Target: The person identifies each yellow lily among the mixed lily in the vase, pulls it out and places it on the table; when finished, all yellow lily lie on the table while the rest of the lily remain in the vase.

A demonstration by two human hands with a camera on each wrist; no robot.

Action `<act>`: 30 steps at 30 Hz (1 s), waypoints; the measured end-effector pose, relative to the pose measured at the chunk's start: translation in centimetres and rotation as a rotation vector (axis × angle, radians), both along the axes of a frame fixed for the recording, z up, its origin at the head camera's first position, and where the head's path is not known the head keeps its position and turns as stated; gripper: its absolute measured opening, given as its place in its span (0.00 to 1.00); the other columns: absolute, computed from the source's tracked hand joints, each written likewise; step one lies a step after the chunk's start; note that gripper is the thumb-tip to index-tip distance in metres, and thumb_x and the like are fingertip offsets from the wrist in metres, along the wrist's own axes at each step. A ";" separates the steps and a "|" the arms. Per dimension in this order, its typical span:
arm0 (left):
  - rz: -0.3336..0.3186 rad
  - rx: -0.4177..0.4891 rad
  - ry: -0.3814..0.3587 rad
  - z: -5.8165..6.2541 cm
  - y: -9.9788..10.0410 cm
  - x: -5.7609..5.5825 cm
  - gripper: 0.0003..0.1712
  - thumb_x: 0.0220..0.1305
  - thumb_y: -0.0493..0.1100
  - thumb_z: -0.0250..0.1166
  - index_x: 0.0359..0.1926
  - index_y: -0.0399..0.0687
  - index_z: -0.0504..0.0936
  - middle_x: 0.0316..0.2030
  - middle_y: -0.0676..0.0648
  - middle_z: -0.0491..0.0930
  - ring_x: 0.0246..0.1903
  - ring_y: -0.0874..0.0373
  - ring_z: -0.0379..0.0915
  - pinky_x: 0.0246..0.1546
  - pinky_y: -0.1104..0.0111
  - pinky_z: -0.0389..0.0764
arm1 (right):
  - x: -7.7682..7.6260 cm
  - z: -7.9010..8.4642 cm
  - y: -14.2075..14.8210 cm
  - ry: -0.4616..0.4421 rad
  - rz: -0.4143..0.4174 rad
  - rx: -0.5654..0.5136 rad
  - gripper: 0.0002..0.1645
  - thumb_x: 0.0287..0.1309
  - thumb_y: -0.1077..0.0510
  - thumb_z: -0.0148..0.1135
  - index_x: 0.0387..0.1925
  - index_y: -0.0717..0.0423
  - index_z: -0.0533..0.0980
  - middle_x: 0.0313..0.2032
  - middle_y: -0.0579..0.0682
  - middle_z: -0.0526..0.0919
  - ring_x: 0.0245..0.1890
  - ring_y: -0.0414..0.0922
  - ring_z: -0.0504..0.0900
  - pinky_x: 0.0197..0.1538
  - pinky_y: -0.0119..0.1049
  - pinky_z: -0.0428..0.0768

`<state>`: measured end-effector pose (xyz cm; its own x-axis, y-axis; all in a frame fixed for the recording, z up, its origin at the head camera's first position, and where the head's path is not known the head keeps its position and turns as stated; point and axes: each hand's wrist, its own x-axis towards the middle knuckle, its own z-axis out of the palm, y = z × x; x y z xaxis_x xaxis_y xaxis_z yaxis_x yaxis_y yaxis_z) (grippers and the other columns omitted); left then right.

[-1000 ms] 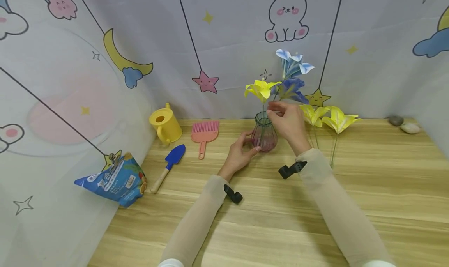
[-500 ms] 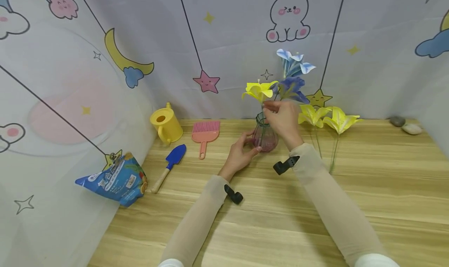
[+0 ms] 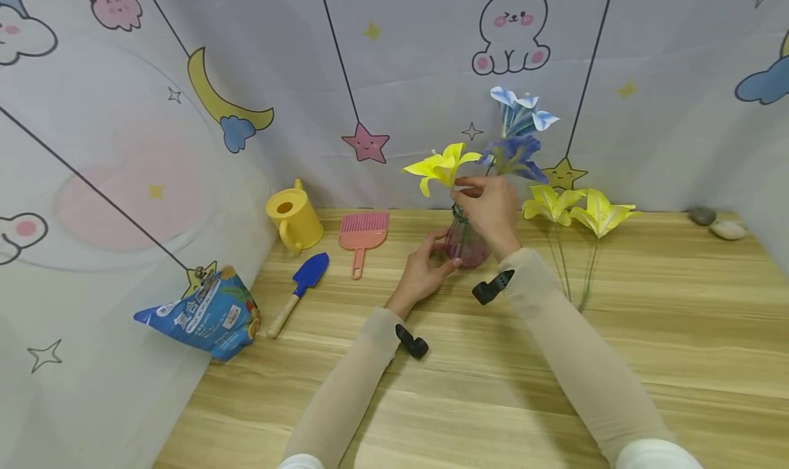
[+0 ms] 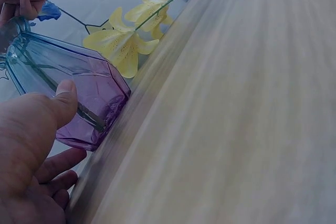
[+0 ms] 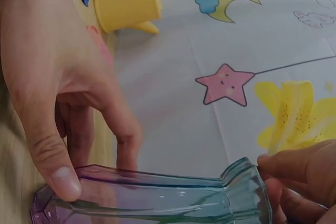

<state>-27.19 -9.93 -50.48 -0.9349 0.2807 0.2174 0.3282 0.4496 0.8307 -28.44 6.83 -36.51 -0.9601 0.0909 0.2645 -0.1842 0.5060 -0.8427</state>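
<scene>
A glass vase (image 3: 470,248), fading from teal at the neck to purple at the base, stands upright on the wooden table. My left hand (image 3: 422,277) holds its lower part, thumb in front and fingers around the side. In the left wrist view, stem ends show inside the vase (image 4: 100,95). My right hand (image 3: 495,212) pinches the stem of a yellow lily (image 3: 442,166) just above the vase's mouth, the bloom tilted left. A dark blue flower (image 3: 516,157) and light blue flowers (image 3: 522,113) rise behind that hand; where their stems end is hidden.
Two more yellow lilies (image 3: 600,213) lean at the back, right of the vase. To the left are a yellow watering can (image 3: 296,220), a pink brush (image 3: 362,239), a blue trowel (image 3: 310,270) and a blue bag (image 3: 206,315). Stones (image 3: 727,229) lie back right.
The right hand has moved left, with its fingers now on the yellow lily's stem. The lily's bloom has shifted left and tilted over. The left hand stays on the vase.
</scene>
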 end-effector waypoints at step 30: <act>-0.014 -0.019 0.057 -0.2 -0.2 -0.2 0.36 0.72 0.43 0.72 0.77 0.58 0.70 0.63 0.39 0.86 0.67 0.46 0.82 0.72 0.51 0.78 | -0.5 8.1 -3.8 0.330 -0.031 -0.169 0.15 0.69 0.49 0.71 0.55 0.42 0.90 0.39 0.53 0.93 0.18 0.35 0.70 0.23 0.29 0.65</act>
<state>-27.35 -10.13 -50.72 -0.9171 0.2982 0.2644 0.3808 0.4598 0.8022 -28.98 3.02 -28.38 -0.8219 0.1871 0.5380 -0.4469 0.3739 -0.8127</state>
